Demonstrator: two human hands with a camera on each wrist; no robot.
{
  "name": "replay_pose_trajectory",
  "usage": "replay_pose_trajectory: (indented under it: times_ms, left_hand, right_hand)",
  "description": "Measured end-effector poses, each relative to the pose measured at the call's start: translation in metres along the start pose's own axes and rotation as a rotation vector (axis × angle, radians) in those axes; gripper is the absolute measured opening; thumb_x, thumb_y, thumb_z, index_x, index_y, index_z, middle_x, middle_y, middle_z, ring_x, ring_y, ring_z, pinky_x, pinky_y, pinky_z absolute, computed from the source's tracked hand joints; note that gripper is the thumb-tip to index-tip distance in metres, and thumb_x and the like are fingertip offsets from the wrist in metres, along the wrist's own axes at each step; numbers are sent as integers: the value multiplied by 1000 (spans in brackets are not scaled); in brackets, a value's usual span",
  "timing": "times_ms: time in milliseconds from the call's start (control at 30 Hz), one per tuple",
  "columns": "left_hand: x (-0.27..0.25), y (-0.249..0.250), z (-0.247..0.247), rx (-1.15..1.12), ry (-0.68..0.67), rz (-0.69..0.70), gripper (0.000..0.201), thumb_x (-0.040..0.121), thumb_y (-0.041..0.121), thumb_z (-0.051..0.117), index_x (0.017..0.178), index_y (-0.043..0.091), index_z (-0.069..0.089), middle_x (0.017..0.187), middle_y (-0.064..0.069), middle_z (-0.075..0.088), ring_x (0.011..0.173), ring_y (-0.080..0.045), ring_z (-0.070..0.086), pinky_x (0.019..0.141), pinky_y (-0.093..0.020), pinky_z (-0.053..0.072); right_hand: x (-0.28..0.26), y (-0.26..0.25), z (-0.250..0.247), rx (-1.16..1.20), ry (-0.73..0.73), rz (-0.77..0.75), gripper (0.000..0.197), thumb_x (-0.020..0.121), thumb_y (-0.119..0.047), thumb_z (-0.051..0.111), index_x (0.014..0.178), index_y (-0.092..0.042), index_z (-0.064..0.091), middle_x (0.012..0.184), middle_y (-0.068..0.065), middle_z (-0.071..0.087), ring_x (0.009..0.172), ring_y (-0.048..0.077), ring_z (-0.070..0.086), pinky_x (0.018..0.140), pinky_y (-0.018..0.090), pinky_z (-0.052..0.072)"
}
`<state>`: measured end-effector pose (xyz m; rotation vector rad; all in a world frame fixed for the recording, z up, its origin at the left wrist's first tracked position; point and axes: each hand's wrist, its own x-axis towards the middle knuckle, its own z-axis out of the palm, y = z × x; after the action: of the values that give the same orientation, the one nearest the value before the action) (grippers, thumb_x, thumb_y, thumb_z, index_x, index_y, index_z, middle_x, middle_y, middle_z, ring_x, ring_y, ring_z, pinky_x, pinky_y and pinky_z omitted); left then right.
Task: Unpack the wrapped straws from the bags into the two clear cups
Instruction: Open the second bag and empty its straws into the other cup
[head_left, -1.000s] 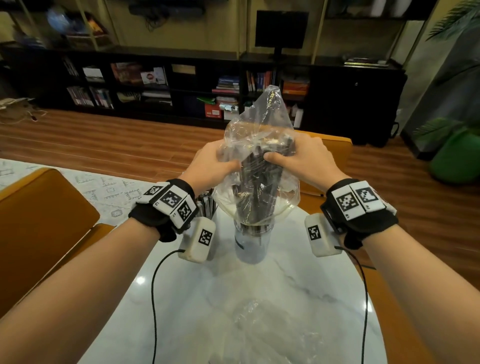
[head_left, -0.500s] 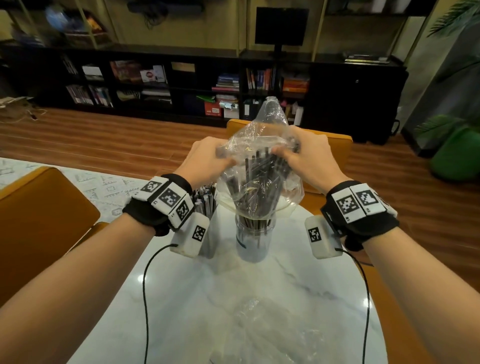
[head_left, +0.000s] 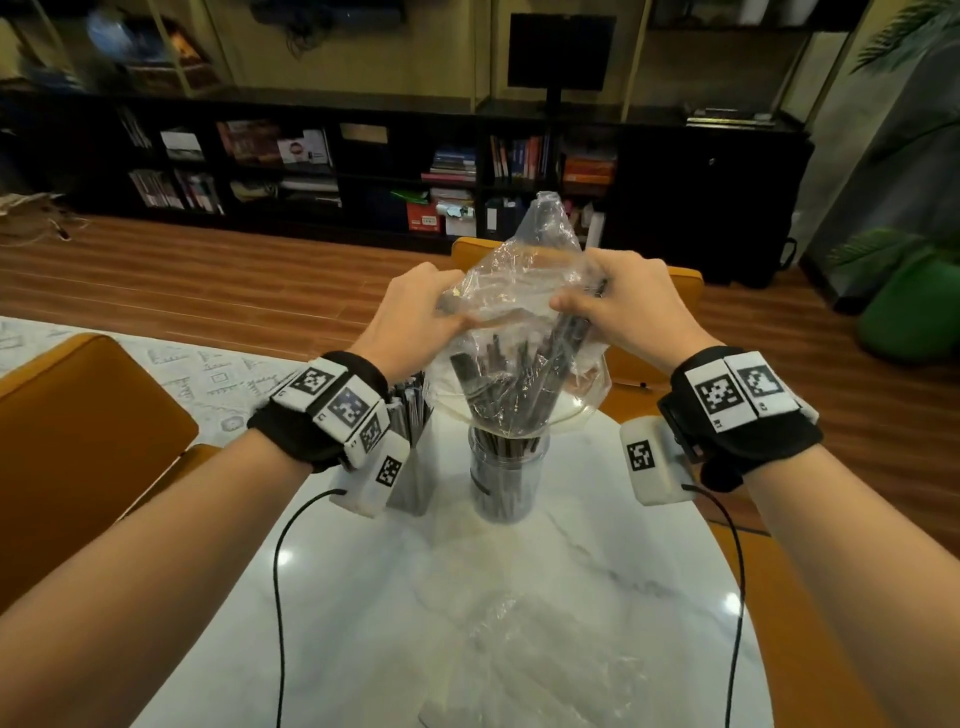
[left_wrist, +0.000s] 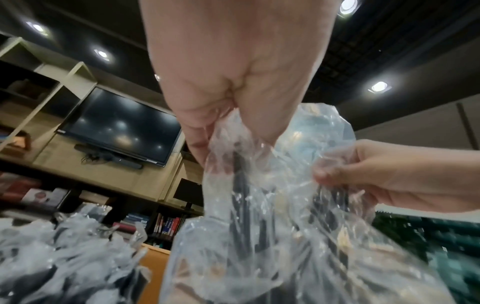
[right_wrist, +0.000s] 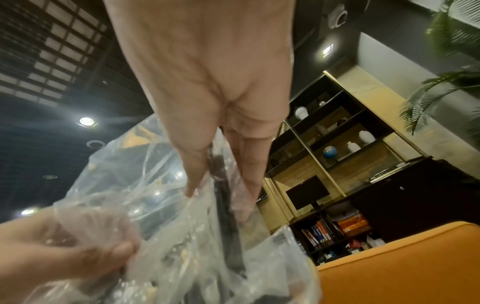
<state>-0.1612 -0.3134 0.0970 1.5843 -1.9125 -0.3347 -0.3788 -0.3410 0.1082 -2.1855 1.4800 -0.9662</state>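
The task looks well past halfway: the left-hand cup (head_left: 410, 457), half hidden behind the wrist, already bristles with wrapped straws, and a flattened empty bag (head_left: 524, 649) lies crumpled on the near part of the marble table (head_left: 597, 561). What is left is the second bag (head_left: 519, 322) — held upside down with its open mouth draped over the middle cup (head_left: 506, 478), so the dark straws (head_left: 519, 379) slide down into it; many have their lower ends in the cup, while the upper ends are still caught in the film. The left hand (head_left: 410, 317) pinches the thin plastic at one side, and the right hand (head_left: 628, 312) grips the film and some straw tips through it. The bag is glossy, wrinkled, limp film; the straws are slim and rigid — the cup a smooth, straight-sided clear cylinder
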Motion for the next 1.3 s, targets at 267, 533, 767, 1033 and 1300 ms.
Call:
replay_pose_trajectory:
  times_ms: [267,533,767,1033,1300]
  left_hand:
    - [1,3,-8,-257,-8,-38,21,81,5,76,88,24,72,97,6,73,94,-10,67,85,-23,49]
    - [0,-5,-1,34,13,25,19,88,22,70,98,5,69,79,8,50,67,-2,44,59,-11,41]
    - [-4,-1,-7,-46,-54,-28,13,88,0,66,98,8,70,90,5,66,80,-7,59,67,-11,48]
    - [-6,-4,7,190,-159,-56,12,96,13,57,91,11,67,89,-3,61,80,-22,61,66,-24,49]
    - [4,8,-18,149,-154,-16,65,80,40,75,138,22,50,137,-5,49,125,-22,47,108,-45,39]
  right_hand:
    - [4,0,-1,-67,120,-57,29,82,-27,76,93,-3,65,86,15,70,80,30,68,71,49,57]
    - [4,-2,4,-190,77,-117,26,88,-12,70,114,-8,70,99,9,67,80,11,56,72,17,40]
    - [1,-5,18,-186,33,-130,21,88,-10,69,109,-5,69,99,8,64,87,20,56,79,29,48]
    - [-8,5,22,-441,-90,-19,31,93,3,56,120,-9,64,105,12,54,92,30,56,77,39,53]
    - [-3,7,-7,-142,-167,85,82,75,-43,79,143,-22,39,132,9,58,120,28,55,100,46,48]
